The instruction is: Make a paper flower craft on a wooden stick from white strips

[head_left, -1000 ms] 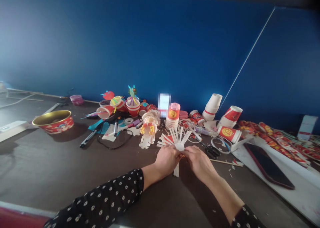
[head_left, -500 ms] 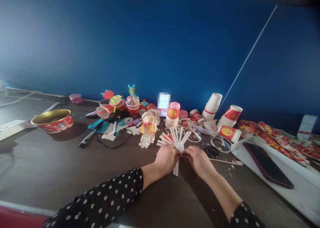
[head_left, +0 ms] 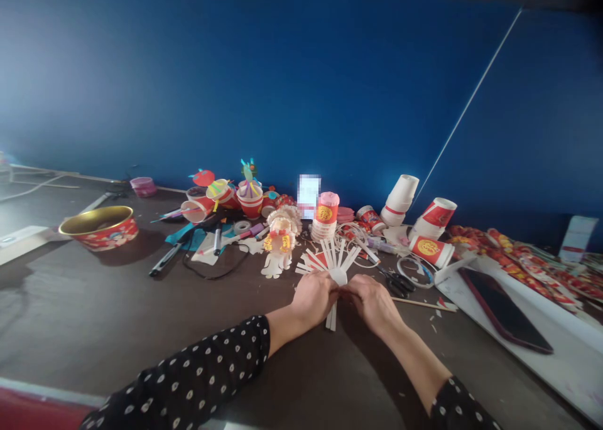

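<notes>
A paper cup cut into strips [head_left: 337,275] lies splayed out on the dark table, its strips fanning from a round white base. My left hand [head_left: 315,298] is closed on the near left side of its base. Pinched at the near right side, my right hand [head_left: 372,301] meets the left at the fingertips. Two strips point toward me below the hands. The fingertips hide what happens right at the pinch. Just behind stands a paper cup stack [head_left: 325,215] with a pink top, and left of it a paper doll figure [head_left: 281,245].
Black scissors [head_left: 400,285] and a wooden stick [head_left: 424,304] lie to the right. Farther right, a phone [head_left: 504,311] rests on a white tray [head_left: 551,354]. A red and gold bowl [head_left: 101,232] stands at left. Decorated cups [head_left: 249,204] and markers line the back by the blue wall.
My right hand has shifted slightly left, closer to the left hand's fingertips. The left hand and the cut cup stay almost in place.
</notes>
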`<state>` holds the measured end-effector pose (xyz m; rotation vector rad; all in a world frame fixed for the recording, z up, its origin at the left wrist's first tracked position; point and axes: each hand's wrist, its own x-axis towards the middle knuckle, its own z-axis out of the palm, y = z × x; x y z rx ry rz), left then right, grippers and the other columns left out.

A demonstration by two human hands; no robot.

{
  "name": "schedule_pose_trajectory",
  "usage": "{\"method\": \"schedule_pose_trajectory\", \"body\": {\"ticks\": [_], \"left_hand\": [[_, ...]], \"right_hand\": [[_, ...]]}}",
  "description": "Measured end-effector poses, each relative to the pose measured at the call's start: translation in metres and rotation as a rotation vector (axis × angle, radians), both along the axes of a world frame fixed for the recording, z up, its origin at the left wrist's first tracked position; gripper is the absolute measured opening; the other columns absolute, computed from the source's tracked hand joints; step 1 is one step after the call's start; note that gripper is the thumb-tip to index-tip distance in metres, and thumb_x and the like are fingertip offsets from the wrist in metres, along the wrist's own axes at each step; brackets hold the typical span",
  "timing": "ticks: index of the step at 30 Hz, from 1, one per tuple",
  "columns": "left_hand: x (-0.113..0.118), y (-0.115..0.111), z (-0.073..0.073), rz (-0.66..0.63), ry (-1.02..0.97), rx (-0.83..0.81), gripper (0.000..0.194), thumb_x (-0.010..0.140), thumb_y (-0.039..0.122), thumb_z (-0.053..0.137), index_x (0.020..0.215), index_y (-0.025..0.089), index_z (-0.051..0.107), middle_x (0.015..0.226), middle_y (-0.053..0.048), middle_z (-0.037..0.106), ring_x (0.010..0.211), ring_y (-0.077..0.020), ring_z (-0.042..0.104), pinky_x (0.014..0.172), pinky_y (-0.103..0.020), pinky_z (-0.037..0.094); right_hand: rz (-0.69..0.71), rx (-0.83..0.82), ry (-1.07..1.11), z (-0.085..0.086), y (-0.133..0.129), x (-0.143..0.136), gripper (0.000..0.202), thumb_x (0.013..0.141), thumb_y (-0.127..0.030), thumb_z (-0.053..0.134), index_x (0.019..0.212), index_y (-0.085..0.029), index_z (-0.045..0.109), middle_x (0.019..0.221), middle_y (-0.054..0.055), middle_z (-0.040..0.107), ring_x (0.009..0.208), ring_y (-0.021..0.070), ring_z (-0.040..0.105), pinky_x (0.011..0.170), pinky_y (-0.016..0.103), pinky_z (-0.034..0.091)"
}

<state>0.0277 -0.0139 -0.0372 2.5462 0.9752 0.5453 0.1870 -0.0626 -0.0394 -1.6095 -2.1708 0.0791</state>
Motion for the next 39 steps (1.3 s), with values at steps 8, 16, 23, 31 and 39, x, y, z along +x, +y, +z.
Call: {"method": "schedule_pose_trajectory", "body": {"ticks": [8,16,23,31,39], "left_hand": [[-0.006,0.006,-0.003,-0.1,-0.038,0.021,0.02,0.082,0.021,0.05,0.089,0.018,0.068,0.093,-0.005,0.065,0.087,-0.0193,0.058,0.081,-0.027,0.044],[-0.002,0.005,-0.001,-0.013,-0.004,0.044,0.018,0.08,0.021,0.052,0.082,0.019,0.07,0.083,-0.003,0.067,0.081,-0.0175,0.06,0.077,-0.025,0.044],[-0.004,0.004,-0.003,0.028,-0.057,0.018,0.015,0.079,0.025,0.054,0.08,0.016,0.066,0.078,-0.003,0.067,0.075,-0.017,0.06,0.069,-0.023,0.043],[-0.016,-0.004,0.007,-0.121,-0.028,0.002,0.015,0.069,0.013,0.055,0.081,0.016,0.064,0.082,-0.004,0.065,0.08,-0.0175,0.059,0.074,-0.023,0.043],[-0.018,-0.008,0.013,-0.207,0.089,0.046,0.039,0.057,0.044,0.074,0.081,0.017,0.061,0.082,-0.003,0.061,0.084,-0.0206,0.055,0.077,-0.027,0.042]], "right_hand": [[-0.023,0.014,-0.033,-0.003,0.0,0.001,0.025,0.089,-0.026,0.043,0.096,-0.026,0.068,0.08,0.002,0.062,0.079,0.0158,0.054,0.071,0.026,0.04],[-0.073,0.063,0.109,-0.001,-0.006,0.023,0.024,0.083,-0.026,0.05,0.102,-0.022,0.063,0.084,0.004,0.064,0.081,0.018,0.057,0.073,0.029,0.043],[-0.308,-0.032,-0.032,-0.002,-0.02,0.06,0.015,0.079,-0.025,0.052,0.087,-0.023,0.064,0.083,0.003,0.062,0.082,0.0198,0.056,0.07,0.03,0.04],[-0.312,-0.07,-0.104,0.005,-0.024,0.053,0.013,0.08,-0.02,0.048,0.072,-0.022,0.059,0.076,0.002,0.057,0.077,0.0184,0.051,0.067,0.029,0.037],[-0.071,-0.084,0.077,0.01,-0.03,0.034,0.017,0.085,-0.025,0.044,0.074,-0.021,0.055,0.079,0.002,0.056,0.077,0.0165,0.053,0.069,0.028,0.039]]}}
